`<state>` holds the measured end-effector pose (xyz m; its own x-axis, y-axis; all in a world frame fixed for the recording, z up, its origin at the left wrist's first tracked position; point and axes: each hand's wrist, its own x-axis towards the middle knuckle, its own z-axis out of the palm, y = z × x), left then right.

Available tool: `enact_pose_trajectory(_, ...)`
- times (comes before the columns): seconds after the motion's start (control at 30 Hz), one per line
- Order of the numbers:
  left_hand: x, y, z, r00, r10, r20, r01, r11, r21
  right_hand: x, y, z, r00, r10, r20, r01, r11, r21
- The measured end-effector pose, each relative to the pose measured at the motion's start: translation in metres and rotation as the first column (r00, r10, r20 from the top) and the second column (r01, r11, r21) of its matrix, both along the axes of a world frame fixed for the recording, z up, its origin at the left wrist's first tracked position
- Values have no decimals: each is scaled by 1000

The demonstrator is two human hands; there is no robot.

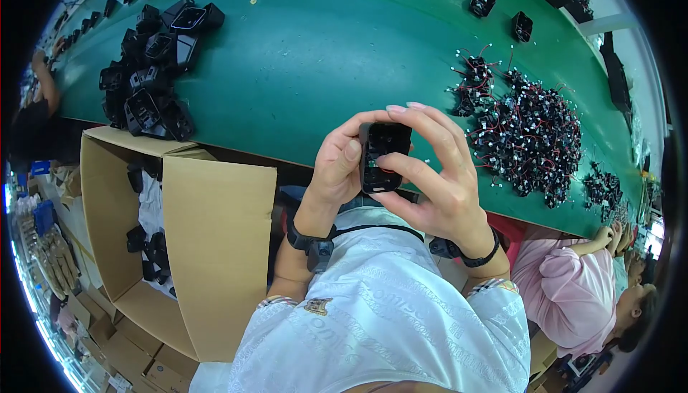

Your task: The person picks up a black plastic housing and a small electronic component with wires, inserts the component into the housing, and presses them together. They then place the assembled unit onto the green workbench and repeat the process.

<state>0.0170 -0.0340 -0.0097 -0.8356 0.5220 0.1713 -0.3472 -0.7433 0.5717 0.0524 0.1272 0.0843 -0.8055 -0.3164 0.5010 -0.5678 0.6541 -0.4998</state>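
Note:
Between my hands, over the near edge of the green table, is a black plastic housing [371, 176] with its hollow side facing up. My left hand [338, 162] grips it along its left side, the thumb lying on the rim. My right hand [446, 189] curls round the right side, and its index finger reaches into the cavity. A bit of green and red shows at that fingertip; I cannot make out the part. On the table to the right lies a heap of small black parts with red wires and white connectors [530, 135].
A pile of black housings [154, 70] sits at the table's left. Below it stands an open cardboard box [222, 250] with black pieces inside. Single housings [483, 2] line the far side of the green table [308, 56]. A person in pink [573, 285] sits to the right.

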Motion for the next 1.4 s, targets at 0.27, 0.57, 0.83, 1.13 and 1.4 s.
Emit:
enact_pose_trajectory(0.27,0,2,-3,1000,-9,24,9,1000,-6,0,2,-6,998,4,61,-2,1000,-22)
enact_pose_trajectory(0.57,3,9,10,992,86,96,-67,981,-182,-3,34,-30,877,248,412,35,821,-570)
enact_pose_trajectory(0.83,0,8,10,986,159,52,-124,902,-413,7,51,-70,654,682,327,472,-31,-881)
enact_pose_trajectory(1.13,-4,15,0,986,166,0,-149,881,-450,2,59,-57,670,668,324,500,-83,-862)
enact_pose_trajectory(1.4,-9,11,-8,986,150,-67,-164,877,-451,-56,131,58,968,-215,131,217,976,4)
